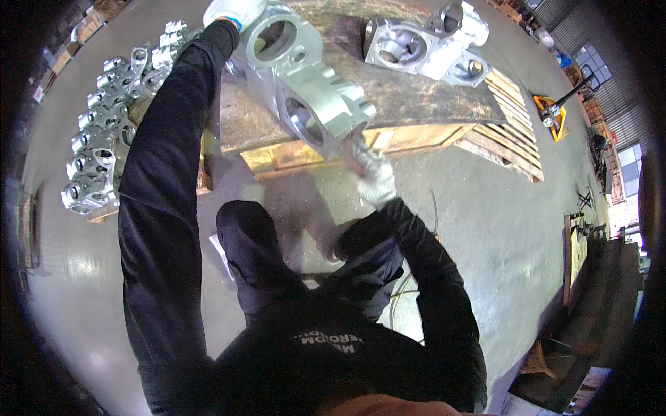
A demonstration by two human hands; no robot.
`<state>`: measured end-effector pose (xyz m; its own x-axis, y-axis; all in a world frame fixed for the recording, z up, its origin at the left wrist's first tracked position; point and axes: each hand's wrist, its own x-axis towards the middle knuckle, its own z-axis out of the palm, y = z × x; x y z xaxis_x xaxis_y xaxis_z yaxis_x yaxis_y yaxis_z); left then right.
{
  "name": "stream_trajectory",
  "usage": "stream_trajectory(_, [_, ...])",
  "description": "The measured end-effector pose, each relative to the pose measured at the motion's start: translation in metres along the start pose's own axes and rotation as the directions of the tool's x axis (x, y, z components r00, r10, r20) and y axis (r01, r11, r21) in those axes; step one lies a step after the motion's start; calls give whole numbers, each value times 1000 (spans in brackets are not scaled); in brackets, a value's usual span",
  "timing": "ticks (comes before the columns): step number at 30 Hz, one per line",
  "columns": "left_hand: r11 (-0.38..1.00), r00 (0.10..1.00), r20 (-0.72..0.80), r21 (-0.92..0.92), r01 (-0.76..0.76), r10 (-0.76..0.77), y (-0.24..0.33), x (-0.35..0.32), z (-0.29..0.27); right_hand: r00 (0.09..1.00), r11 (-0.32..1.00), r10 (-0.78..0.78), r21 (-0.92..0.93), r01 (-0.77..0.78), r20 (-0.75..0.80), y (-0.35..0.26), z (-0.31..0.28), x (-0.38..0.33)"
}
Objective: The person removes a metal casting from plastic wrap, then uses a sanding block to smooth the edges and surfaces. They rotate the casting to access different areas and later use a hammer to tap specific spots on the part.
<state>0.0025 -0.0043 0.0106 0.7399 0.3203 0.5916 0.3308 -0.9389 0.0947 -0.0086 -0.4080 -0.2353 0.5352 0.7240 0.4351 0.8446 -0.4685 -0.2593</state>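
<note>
A large silvery metal casting [305, 90] with wide round bores sits on the dark worn tabletop, its near end at the table's front edge. My left hand [236, 10], in a white glove, holds the casting's far end; the picture's upper edge cuts off part of its fingers. Close against the near end is my right hand [373, 175], also in a white glove. Motion smears its fingers, and whether a small thing is in them cannot be made out. A second casting [430, 46] of similar shape lies farther right on the table.
Several more castings [97, 149] stand in rows on the left. The wooden table [409, 97] has a pale timber front edge. A slatted pallet [510, 128] lies to its right, with a yellow pallet jack [551, 118] beyond. A thin cable [395, 298] loops near my legs.
</note>
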Motion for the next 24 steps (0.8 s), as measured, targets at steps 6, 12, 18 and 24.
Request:
stream_trajectory(6, [986,993,29,-120,115,-113,13,1,-8,976,966,213,142,-217,43,-4,-88,-7])
stream_trajectory(12, [950,976,62,-223,219,-210,24,-1,-18,909,905,-385,-259,337,-160,-45,-127,120])
stream_trajectory(18, [919,961,74,-283,275,-265,26,-1,-21,921,839,-388,-421,345,-20,-102,-97,205])
stream_trajectory(24, [892,953,117,-337,303,-279,30,-2,-23,999,837,5,546,-34,54,-135,-67,206])
